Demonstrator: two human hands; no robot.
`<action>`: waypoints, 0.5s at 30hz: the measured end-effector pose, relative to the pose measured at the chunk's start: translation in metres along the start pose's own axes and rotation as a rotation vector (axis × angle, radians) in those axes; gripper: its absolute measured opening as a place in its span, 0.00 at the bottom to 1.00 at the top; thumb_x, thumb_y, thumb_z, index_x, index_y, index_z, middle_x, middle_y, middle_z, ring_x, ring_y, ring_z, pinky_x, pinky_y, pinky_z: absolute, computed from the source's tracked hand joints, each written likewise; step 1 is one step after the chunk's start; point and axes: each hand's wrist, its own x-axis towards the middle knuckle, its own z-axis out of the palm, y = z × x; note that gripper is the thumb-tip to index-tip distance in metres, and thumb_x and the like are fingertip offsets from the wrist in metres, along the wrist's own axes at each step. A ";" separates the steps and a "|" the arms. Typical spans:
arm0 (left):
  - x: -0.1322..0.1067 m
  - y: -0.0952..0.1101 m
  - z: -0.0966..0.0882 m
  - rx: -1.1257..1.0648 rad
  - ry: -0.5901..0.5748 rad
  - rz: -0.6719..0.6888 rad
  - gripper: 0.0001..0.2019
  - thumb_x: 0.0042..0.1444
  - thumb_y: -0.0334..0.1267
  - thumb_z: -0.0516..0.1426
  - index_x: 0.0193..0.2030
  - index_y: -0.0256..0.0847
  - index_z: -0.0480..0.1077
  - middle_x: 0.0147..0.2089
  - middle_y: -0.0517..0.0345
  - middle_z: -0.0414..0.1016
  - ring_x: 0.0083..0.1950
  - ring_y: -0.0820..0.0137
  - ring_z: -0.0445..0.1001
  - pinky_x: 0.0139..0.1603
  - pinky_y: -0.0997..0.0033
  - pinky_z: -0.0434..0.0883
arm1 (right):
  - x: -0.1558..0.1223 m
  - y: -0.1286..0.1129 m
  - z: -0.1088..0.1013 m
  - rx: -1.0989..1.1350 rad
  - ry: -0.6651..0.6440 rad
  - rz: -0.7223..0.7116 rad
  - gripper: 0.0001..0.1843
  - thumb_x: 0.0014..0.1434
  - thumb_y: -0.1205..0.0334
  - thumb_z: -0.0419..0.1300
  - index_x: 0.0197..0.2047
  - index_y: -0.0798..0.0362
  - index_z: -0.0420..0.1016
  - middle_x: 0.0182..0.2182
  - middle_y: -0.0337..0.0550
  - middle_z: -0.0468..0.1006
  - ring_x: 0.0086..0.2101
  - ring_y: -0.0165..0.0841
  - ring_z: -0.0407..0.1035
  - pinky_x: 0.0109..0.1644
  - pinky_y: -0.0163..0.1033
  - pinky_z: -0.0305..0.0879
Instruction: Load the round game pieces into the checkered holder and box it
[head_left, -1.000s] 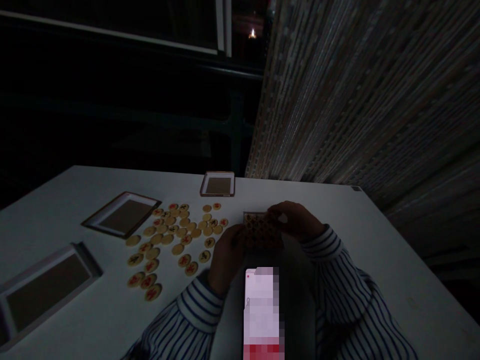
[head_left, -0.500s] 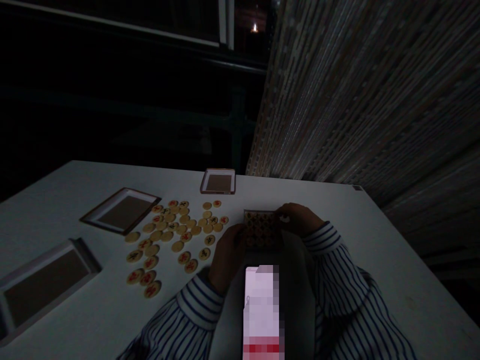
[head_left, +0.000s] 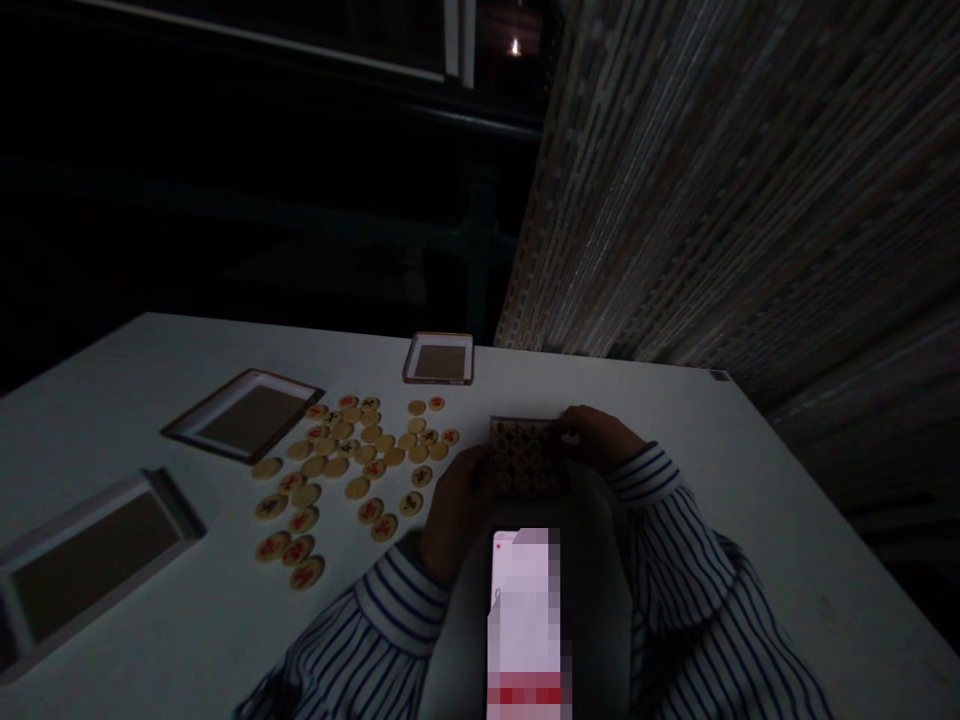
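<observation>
A small shallow box [head_left: 528, 488] holds Chinese chess pieces [head_left: 519, 452] in rows, at the near middle of the white table. My left hand [head_left: 456, 508] grips its left side, with the fingers partly hidden in shadow. Curled round the upper right corner is my right hand [head_left: 598, 436]; its fingertips are dark and hard to make out. To the left of my left hand, loose round Chinese chess pieces [head_left: 365, 455] lie scattered, some showing red or black characters and others plain side up.
Three open box parts stand on the table [head_left: 757, 500]: a tray at far left [head_left: 97, 560], another beside the pieces [head_left: 251, 420] and a smaller one near the back edge [head_left: 440, 363]. A lit phone [head_left: 523, 610] is below my hands. A string curtain [head_left: 660, 200] hangs behind at right.
The view has shifted very slightly. Both hands stay at the small box, and the loose pieces and trays keep their places on the table.
</observation>
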 end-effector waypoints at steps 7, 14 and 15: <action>0.001 0.000 -0.001 -0.007 -0.006 0.017 0.15 0.54 0.35 0.49 0.48 0.40 0.67 0.47 0.52 0.72 0.49 0.66 0.69 0.51 0.63 0.66 | 0.001 0.000 0.000 0.001 -0.023 -0.009 0.08 0.51 0.62 0.59 0.36 0.51 0.76 0.32 0.44 0.73 0.33 0.32 0.65 0.34 0.35 0.60; 0.000 0.001 -0.001 0.005 -0.003 0.012 0.15 0.54 0.35 0.49 0.48 0.40 0.67 0.47 0.53 0.72 0.48 0.66 0.70 0.50 0.62 0.67 | -0.001 0.000 -0.001 0.006 -0.015 0.001 0.10 0.50 0.63 0.59 0.37 0.51 0.76 0.33 0.45 0.73 0.35 0.34 0.66 0.37 0.37 0.62; 0.000 0.001 -0.001 0.012 -0.001 0.010 0.15 0.54 0.35 0.49 0.48 0.40 0.67 0.46 0.53 0.72 0.48 0.66 0.70 0.50 0.62 0.67 | -0.001 0.000 -0.001 0.007 -0.019 -0.003 0.10 0.51 0.62 0.59 0.38 0.51 0.76 0.34 0.46 0.73 0.35 0.34 0.66 0.37 0.37 0.62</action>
